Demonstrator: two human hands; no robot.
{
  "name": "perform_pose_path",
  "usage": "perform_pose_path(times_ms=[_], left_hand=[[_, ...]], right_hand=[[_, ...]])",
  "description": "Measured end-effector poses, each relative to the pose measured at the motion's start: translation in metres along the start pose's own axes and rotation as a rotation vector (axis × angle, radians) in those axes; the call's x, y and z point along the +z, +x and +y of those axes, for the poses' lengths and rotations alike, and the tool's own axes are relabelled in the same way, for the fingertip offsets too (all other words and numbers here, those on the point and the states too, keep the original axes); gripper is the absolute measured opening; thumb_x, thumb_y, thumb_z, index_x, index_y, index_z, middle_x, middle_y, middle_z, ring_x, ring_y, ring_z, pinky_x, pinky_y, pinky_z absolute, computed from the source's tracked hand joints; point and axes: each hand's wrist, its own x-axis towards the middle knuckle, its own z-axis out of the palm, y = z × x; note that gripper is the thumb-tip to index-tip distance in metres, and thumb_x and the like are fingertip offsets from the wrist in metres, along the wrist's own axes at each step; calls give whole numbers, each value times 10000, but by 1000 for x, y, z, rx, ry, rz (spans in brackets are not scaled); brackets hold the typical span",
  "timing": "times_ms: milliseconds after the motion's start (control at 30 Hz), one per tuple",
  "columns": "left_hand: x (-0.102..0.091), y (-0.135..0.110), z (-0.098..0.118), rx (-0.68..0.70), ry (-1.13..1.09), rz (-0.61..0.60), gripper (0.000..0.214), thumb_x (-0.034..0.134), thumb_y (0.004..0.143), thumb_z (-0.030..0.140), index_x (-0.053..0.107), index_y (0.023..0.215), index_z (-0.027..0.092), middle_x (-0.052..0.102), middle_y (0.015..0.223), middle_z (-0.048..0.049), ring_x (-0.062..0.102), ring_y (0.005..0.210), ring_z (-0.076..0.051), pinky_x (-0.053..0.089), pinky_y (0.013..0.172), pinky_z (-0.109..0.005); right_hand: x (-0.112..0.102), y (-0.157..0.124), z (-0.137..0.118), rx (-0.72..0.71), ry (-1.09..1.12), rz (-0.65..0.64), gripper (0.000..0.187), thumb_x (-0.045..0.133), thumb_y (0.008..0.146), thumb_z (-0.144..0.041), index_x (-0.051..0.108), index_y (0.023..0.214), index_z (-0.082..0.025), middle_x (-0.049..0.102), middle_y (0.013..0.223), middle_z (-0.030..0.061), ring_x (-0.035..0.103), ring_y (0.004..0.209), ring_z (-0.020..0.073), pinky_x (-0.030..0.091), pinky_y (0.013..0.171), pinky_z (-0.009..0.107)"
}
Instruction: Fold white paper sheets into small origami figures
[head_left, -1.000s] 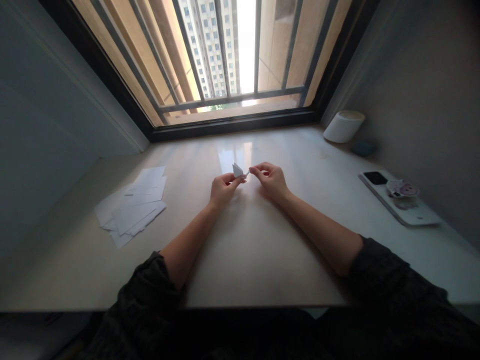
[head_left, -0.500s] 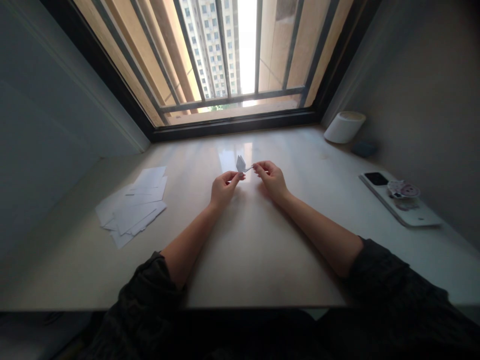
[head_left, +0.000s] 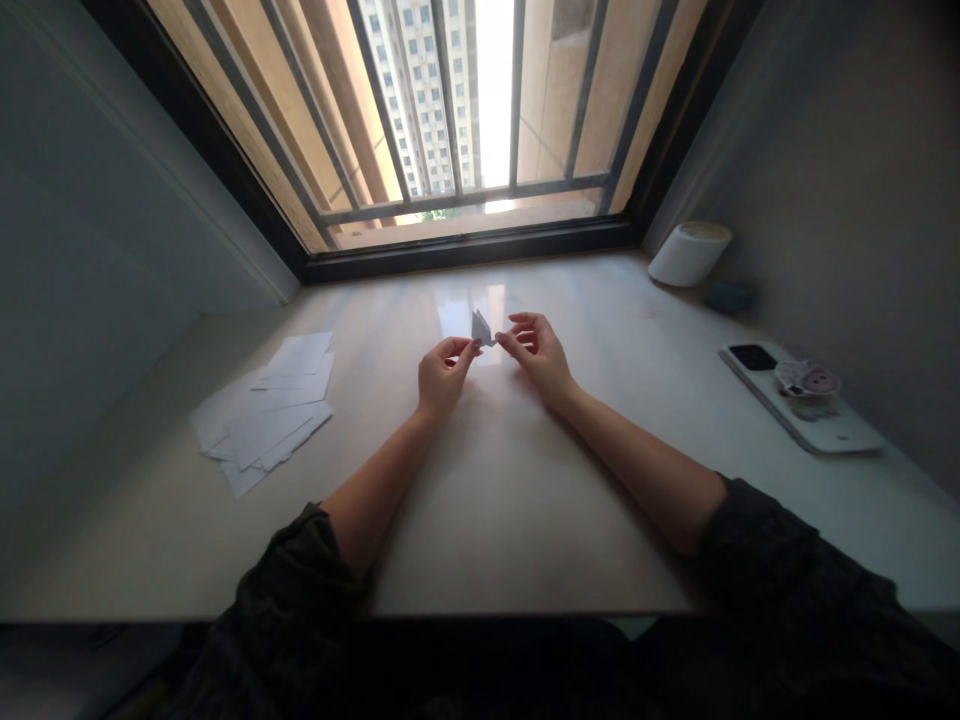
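Observation:
A small folded paper crane (head_left: 481, 327) stands out above the pale tabletop, its pointed wings upward and its lower right tip short. My left hand (head_left: 444, 375) pinches its lower left side between thumb and fingers. On the other side, my right hand (head_left: 541, 355) has its thumb tip at the crane's right end. The right index finger is raised and apart from the thumb; whether another finger backs the thumb is hard to make out.
Loose white paper sheets (head_left: 277, 425) lie overlapping at the left. A white phone (head_left: 832, 425) with a round grip rests at the right. Behind it stand a white cylinder (head_left: 690, 255) and a small dark object (head_left: 729, 296). A barred window (head_left: 465, 250) borders the pale tabletop (head_left: 495, 510).
My right hand has let go of the crane's thin right tip, its index finger lifting away, and its thumb has moved left toward the body. My left hand has shifted slightly left.

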Motion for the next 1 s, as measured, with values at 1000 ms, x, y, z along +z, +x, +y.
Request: perform_pose_path(times_ms=[1000], left_hand=[[-1, -3, 9, 63, 2, 41, 248, 647, 820, 438, 738, 903, 223, 735, 924, -40, 653, 843, -167, 472, 697, -256]], right_hand=[[2, -6, -4, 143, -25, -240, 420, 792, 569, -581, 731, 719, -194, 683, 628, 33, 577, 556, 148, 380, 497, 263]])
